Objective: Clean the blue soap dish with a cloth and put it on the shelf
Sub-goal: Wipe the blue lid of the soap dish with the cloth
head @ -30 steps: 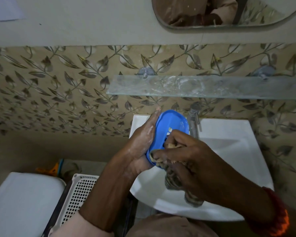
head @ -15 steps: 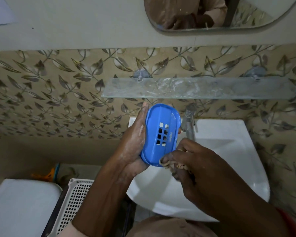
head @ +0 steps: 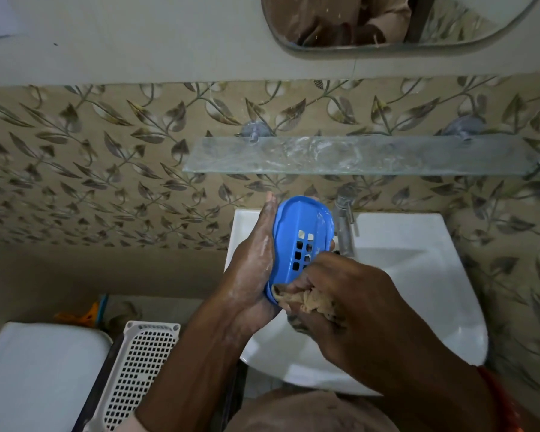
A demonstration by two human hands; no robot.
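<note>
The blue soap dish point(head: 300, 232) is oval with square drain holes and stands on edge above the white sink point(head: 418, 275). My left hand point(head: 256, 269) cradles its left side, wet with soap film. My right hand point(head: 349, 294) grips a bunched tan cloth point(head: 309, 302) pressed against the dish's lower end, covering part of the holes. The glass shelf point(head: 356, 154) hangs on the wall above the dish, smeared with white residue and bare of objects.
A metal tap point(head: 343, 219) stands just right of the dish. A mirror point(head: 387, 23) hangs above the shelf. A white perforated basket point(head: 138, 369) and a white toilet tank lid point(head: 38, 378) sit lower left. Leaf-patterned tiles cover the wall.
The dish turned so its holed face shows, and my right hand slid with the cloth from the middle of the dish down to its lower end.
</note>
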